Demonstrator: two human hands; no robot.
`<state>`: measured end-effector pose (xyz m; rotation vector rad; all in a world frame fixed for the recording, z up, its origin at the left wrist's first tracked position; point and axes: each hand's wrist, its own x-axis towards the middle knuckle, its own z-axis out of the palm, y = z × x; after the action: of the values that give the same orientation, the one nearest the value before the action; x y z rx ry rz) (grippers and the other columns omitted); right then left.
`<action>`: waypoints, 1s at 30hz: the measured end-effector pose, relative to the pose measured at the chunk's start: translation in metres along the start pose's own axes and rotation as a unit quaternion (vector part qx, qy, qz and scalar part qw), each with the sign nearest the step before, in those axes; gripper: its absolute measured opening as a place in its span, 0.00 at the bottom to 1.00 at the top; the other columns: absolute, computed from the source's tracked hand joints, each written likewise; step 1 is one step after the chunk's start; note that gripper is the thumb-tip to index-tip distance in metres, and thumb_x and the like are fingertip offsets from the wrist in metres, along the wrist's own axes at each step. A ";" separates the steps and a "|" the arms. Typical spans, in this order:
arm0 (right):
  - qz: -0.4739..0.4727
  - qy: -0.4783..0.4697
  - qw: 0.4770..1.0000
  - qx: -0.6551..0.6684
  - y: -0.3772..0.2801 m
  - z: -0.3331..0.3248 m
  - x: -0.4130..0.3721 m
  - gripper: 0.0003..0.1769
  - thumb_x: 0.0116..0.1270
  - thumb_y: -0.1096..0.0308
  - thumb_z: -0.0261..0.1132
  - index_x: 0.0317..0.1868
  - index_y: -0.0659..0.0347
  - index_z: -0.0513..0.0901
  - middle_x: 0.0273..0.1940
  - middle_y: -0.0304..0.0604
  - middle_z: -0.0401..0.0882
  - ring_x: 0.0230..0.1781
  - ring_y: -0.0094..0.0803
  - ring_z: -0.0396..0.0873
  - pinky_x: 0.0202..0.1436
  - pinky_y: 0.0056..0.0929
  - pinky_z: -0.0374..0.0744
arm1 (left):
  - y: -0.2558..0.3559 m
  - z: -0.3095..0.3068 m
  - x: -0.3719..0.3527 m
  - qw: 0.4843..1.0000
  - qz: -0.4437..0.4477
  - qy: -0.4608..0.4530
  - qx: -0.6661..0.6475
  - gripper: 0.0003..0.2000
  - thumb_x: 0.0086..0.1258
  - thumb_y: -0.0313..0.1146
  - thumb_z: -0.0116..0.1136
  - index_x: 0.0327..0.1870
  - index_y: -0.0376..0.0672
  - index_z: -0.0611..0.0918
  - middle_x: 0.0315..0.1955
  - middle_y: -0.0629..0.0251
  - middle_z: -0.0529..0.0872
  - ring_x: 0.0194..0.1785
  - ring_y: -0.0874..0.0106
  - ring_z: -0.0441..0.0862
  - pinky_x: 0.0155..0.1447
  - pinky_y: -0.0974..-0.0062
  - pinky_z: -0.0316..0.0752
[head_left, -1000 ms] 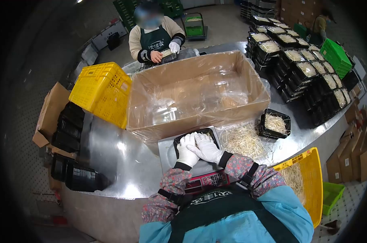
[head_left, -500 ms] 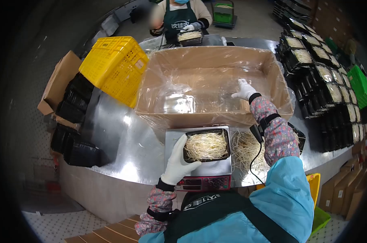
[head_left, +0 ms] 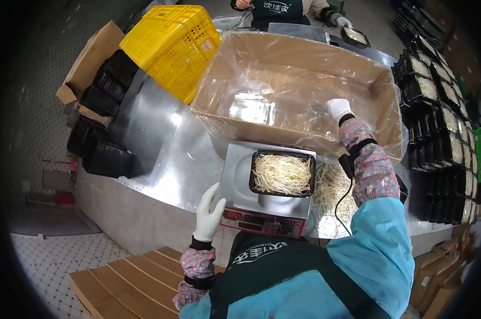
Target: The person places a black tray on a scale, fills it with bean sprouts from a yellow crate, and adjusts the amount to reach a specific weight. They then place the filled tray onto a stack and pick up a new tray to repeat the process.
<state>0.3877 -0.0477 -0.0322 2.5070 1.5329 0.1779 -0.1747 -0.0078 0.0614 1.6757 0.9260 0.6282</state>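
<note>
A black tray of pale sprouts [head_left: 283, 174] rests on the metal plate of a scale [head_left: 237, 174], whose red display is lit. My left hand [head_left: 208, 213], in a white glove, is off the tray, beside the scale's left front corner, fingers apart and holding nothing. Inside the large carton lined with clear plastic [head_left: 240, 123], my right hand [head_left: 338, 109] is over the right part; its fingers are mostly hidden. Loose sprouts [head_left: 330, 196] lie on the table right of the scale.
Empty black trays [head_left: 106, 158] and a yellow crate [head_left: 171, 45] are at the left. Stacked filled trays [head_left: 453, 138] stand at the right. Across the table, a co-worker's gloved hand [head_left: 344, 22] holds a filled tray [head_left: 355, 37]. A black cable hangs by my right arm.
My left hand has let go of the tray and moved left and down. My right hand has turned inside the carton. The co-worker's tray has moved right. The whole view has shifted.
</note>
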 end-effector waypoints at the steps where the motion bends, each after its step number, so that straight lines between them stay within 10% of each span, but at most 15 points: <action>1: 0.012 0.012 1.000 0.017 0.000 -0.013 -0.005 0.09 0.61 0.63 0.62 0.32 0.55 0.89 0.34 0.50 0.88 0.37 0.47 0.88 0.40 0.45 0.84 | 0.001 0.003 0.002 1.000 0.013 -0.006 0.011 0.23 0.71 0.25 0.59 0.67 0.35 0.75 0.63 0.55 0.78 0.68 0.65 0.74 0.72 0.68 0.66; 8: 0.019 0.316 0.913 0.258 0.018 -0.142 -0.102 0.11 0.71 0.62 0.64 0.50 0.52 0.87 0.39 0.47 0.87 0.39 0.41 0.86 0.44 0.36 0.82 | 0.029 -0.002 0.023 0.995 -0.012 -0.008 -0.103 0.25 0.77 0.38 0.56 0.70 0.34 0.71 0.59 0.50 0.80 0.58 0.66 0.82 0.60 0.72 0.77; 11: -0.004 0.234 0.804 0.547 -0.005 -0.207 -0.157 0.13 0.72 0.72 0.63 0.55 0.64 0.84 0.51 0.43 0.86 0.50 0.33 0.83 0.55 0.29 0.79 | 0.042 -0.007 0.036 0.970 -0.028 -0.069 -0.233 0.38 0.78 0.61 0.43 0.73 0.33 0.64 0.57 0.46 0.81 0.48 0.64 0.85 0.44 0.72 0.83; 14: -0.214 0.243 0.800 0.505 -0.049 -0.260 -0.204 0.14 0.71 0.73 0.63 0.55 0.63 0.84 0.51 0.44 0.86 0.51 0.36 0.83 0.56 0.32 0.79 | 0.065 0.000 0.049 0.890 -0.059 -0.199 -0.405 0.48 0.72 0.72 0.36 0.75 0.32 0.59 0.55 0.42 0.81 0.45 0.63 0.86 0.35 0.73 0.83; 18: -0.417 0.141 0.777 0.450 -0.098 -0.266 -0.227 0.16 0.67 0.72 0.66 0.55 0.60 0.85 0.55 0.48 0.84 0.57 0.45 0.81 0.61 0.37 0.78 | 0.090 0.019 0.055 0.820 -0.121 -0.285 -0.482 0.36 0.80 0.57 0.40 0.76 0.34 0.57 0.56 0.45 0.81 0.43 0.63 0.85 0.32 0.74 0.83; 22: -0.220 0.234 0.803 0.501 -0.104 -0.252 -0.244 0.28 0.69 0.70 0.65 0.69 0.55 0.74 0.66 0.51 0.74 0.61 0.48 0.77 0.63 0.39 0.76 | 0.030 0.023 0.072 0.799 -0.038 -0.212 -0.561 0.26 0.79 0.35 0.47 0.75 0.43 0.62 0.59 0.56 0.80 0.57 0.60 0.82 0.57 0.63 0.83; 24: -0.038 0.131 0.768 0.626 -0.102 -0.224 -0.246 0.30 0.68 0.63 0.67 0.69 0.56 0.73 0.63 0.52 0.76 0.60 0.45 0.79 0.61 0.38 0.78 | 0.041 0.040 0.069 0.781 -0.061 -0.090 -0.615 0.24 0.78 0.31 0.48 0.74 0.43 0.63 0.61 0.60 0.79 0.66 0.60 0.77 0.69 0.57 0.74; 26: -0.043 0.114 0.883 0.453 -0.114 -0.193 -0.246 0.35 0.62 0.60 0.73 0.68 0.59 0.73 0.60 0.48 0.80 0.51 0.41 0.84 0.56 0.39 0.80 | 0.045 0.069 0.072 0.772 -0.068 -0.082 -0.626 0.22 0.80 0.32 0.47 0.72 0.43 0.65 0.63 0.59 0.77 0.72 0.58 0.70 0.74 0.53 0.67; 30: -0.069 0.092 0.944 0.308 -0.160 -0.155 -0.237 0.33 0.56 0.50 0.73 0.58 0.60 0.80 0.50 0.51 0.83 0.47 0.46 0.84 0.51 0.37 0.82 | 0.021 0.127 0.087 0.748 -0.080 -0.105 -0.650 0.22 0.81 0.35 0.44 0.73 0.41 0.63 0.68 0.57 0.74 0.73 0.58 0.68 0.74 0.56 0.65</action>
<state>0.1097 -0.1712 0.0822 2.8803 2.1009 -0.1159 -0.0203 -0.0079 0.0406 0.3606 0.2465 0.6853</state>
